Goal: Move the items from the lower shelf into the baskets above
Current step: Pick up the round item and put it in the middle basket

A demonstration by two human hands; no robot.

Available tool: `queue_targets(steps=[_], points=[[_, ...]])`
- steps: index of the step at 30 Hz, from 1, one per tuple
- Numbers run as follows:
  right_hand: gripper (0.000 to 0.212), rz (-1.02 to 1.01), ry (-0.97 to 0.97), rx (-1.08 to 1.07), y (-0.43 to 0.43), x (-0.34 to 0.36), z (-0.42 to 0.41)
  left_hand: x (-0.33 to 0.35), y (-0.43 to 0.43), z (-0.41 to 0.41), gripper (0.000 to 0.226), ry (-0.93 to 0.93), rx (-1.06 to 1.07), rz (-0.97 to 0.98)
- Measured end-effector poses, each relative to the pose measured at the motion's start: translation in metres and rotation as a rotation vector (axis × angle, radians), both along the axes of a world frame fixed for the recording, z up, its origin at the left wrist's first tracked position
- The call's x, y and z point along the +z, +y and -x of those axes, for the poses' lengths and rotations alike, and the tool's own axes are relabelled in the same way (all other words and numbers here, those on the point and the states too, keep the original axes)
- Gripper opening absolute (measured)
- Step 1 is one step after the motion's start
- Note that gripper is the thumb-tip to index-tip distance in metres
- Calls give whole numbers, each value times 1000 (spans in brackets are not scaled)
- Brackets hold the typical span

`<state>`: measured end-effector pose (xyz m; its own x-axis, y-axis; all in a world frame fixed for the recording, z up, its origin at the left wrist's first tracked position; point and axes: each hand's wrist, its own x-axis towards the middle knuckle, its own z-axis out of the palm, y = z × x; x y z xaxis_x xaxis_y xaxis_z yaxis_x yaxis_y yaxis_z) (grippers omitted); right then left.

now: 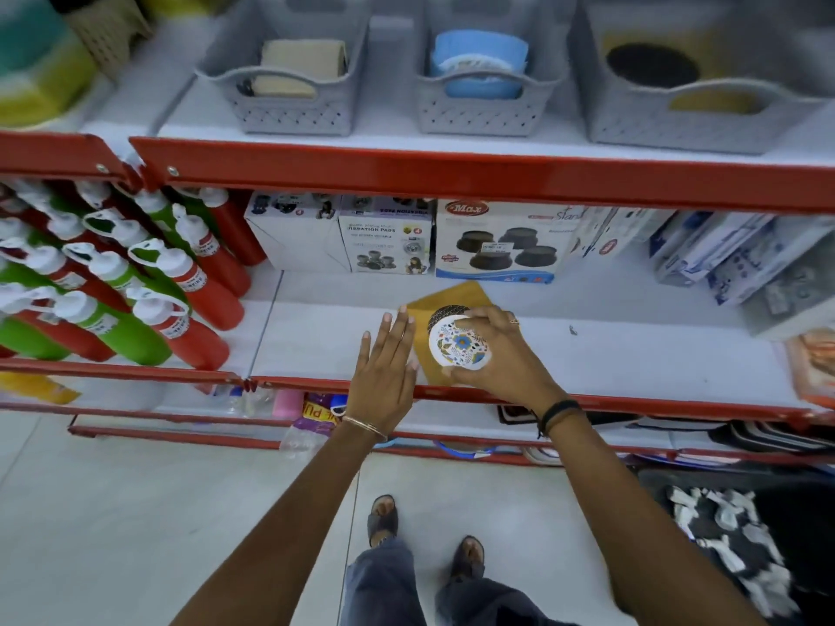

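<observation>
A mustard-yellow packet lies on the white lower shelf, near its front edge. On it sit round patterned discs: a white floral one and a dark one behind it. My right hand grips the white floral disc from the right. My left hand hovers flat with fingers spread just left of the packet, holding nothing. Three grey baskets stand on the upper shelf: the left holds beige items, the middle blue ones, the right a yellow packet with a dark disc.
Red and green bottles with white caps lie stacked at the left of the lower shelf. Boxes stand along its back and more packages at the right. Red shelf rails run across. Mats lie on the floor at right.
</observation>
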<state>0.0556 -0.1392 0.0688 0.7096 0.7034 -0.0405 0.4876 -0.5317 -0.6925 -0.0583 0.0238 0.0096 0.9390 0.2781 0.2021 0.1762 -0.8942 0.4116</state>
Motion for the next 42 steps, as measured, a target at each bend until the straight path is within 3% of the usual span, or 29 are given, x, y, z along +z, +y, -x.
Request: queue_targets(steps=[8,14,19,24,30,35,39,42], points=[[66,-118,-210,87,-41,148,-10,137,-17,-30,59,-405,14,17],[62,-172,-362,40,-18,234,-52,230,13,-67,56,-518,-7,-33],[57,-218,-471,-55,25,264,-109,285,44,-114,54,-417,-41,-149],[60,3,-457,-60,67,266,-153,308,65,-161,46,-129,-154,-207],[35,35,-347,59,79,255,-167,316,67,-188,39,149,-157,-254],[22,86,-398,79,82,251,-172,313,67,-191,33,127,-136,-377],[19,30,-380,54,80,255,-167,317,64,-186,33,111,-131,-341],[28,-139,-447,-20,70,262,-153,318,60,-168,30,-139,-54,-325]])
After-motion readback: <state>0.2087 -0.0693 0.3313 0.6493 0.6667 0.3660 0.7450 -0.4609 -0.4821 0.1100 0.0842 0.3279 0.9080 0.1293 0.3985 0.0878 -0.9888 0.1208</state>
